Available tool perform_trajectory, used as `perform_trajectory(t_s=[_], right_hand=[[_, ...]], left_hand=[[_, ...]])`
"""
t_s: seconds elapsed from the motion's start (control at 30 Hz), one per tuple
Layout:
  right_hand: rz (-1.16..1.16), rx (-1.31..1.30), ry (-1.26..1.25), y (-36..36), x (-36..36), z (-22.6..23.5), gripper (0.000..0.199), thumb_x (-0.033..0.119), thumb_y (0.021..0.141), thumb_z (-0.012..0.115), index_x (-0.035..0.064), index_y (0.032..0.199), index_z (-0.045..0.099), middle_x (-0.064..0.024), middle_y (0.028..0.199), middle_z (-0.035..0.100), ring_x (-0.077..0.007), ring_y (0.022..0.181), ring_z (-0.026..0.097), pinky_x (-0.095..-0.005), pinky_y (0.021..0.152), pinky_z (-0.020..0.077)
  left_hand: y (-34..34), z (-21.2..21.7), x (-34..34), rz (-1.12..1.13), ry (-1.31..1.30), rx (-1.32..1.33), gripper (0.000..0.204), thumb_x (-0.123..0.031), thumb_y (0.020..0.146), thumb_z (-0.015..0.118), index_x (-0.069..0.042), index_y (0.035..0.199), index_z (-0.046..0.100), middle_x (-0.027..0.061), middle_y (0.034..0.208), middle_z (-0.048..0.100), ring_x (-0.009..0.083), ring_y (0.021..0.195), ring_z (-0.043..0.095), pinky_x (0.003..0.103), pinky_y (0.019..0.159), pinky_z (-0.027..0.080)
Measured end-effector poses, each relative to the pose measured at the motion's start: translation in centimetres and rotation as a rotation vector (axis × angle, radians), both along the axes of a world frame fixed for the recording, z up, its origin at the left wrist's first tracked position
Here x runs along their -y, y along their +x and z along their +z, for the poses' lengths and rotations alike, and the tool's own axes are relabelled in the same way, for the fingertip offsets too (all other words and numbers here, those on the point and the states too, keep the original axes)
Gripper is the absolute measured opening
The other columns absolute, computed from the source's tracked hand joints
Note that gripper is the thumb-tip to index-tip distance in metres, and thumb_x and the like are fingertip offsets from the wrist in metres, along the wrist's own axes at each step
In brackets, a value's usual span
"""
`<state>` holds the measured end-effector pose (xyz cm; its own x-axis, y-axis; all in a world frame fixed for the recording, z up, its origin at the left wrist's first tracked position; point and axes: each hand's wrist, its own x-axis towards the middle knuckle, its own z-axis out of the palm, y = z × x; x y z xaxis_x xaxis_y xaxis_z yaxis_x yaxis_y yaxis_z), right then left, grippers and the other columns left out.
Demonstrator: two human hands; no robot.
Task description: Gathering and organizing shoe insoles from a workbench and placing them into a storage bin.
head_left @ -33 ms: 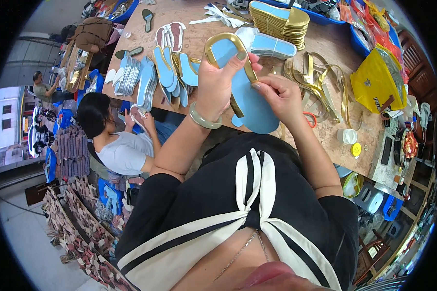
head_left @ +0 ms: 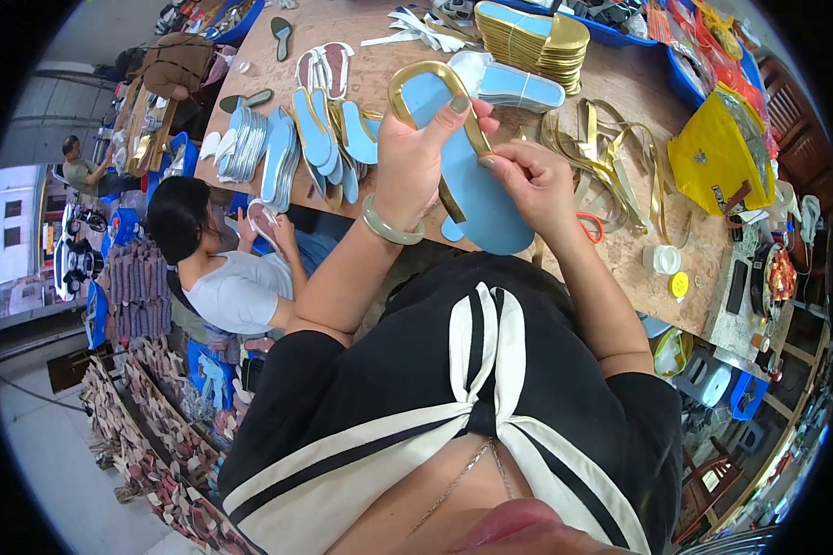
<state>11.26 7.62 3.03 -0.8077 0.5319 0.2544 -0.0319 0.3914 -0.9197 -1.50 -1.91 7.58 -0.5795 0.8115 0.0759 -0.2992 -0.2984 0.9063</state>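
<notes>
One wooden tabletop [head_left: 620, 240], crowded to its far and right edges; bare board is seen only near the front right. One stack of gold insoles [head_left: 537, 37] at the far edge. One row of about seven blue insoles [head_left: 319, 143] stood on edge at the left. One yellow bag [head_left: 717, 157] at the right. One tangle of gold straps [head_left: 611, 162]. One light-blue sandal sole [head_left: 472, 190] is held above the near edge, long axis running far-left to near-right, toe away, with one gold strap loop [head_left: 426, 79]. Left hand [head_left: 416, 162]: grip clenched on the sole. Right hand [head_left: 537, 185]: grip pinched on the strap.
</notes>
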Motion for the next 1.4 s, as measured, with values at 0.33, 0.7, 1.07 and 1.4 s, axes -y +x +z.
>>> perform_trajectory(t_s=[0.33,0.7,1.07,1.4], right_hand=[[0.038,-0.068,-0.639,0.0,-1.3,-0.2,0.018,0.013,0.084,0.064,0.0003,0.096,0.068,-0.0040,0.092,0.067,-0.0081,0.080,0.059,-0.0216,0.071,0.0478],[-0.092,-0.070,-0.562,2.2,1.1,-2.5,0.017,0.012,0.082,0.066,0.0016,0.094,0.069,-0.0033,0.085,0.067,-0.0077,0.077,0.059,-0.0213,0.071,0.0474],[-0.119,0.275,-0.420,1.5,1.0,-3.0,0.015,0.015,0.081,0.067,0.0004,0.086,0.068,0.0016,0.073,0.061,-0.0059,0.064,0.052,-0.0196,0.061,0.0426],[0.055,0.117,-0.708,0.8,-0.9,-5.7,0.020,0.018,0.080,0.068,0.0022,0.092,0.068,0.0008,0.078,0.064,-0.0041,0.060,0.049,-0.0188,0.057,0.0411]], left_hand=[[1.8,-5.2,1.6,-0.016,-0.003,0.192,0.027,-0.013,0.088,0.058,-0.001,0.112,0.058,0.0081,0.106,0.063,0.0149,0.095,0.060,0.029,0.083,0.048],[2.6,-4.4,2.7,-0.004,0.041,0.337,0.027,-0.015,0.089,0.057,0.000,0.110,0.052,0.0145,0.103,0.061,0.0272,0.101,0.059,0.040,0.086,0.049],[3.1,-6.4,2.0,0.031,-0.189,0.101,0.016,-0.009,0.082,0.066,0.003,0.092,0.063,0.0120,0.091,0.066,0.0176,0.084,0.063,0.031,0.077,0.051],[-0.3,-8.7,2.8,-0.437,-0.122,0.114,0.041,-0.012,0.092,0.048,0.001,0.130,0.041,0.0117,0.125,0.052,0.0196,0.116,0.049,0.034,0.098,0.040]])
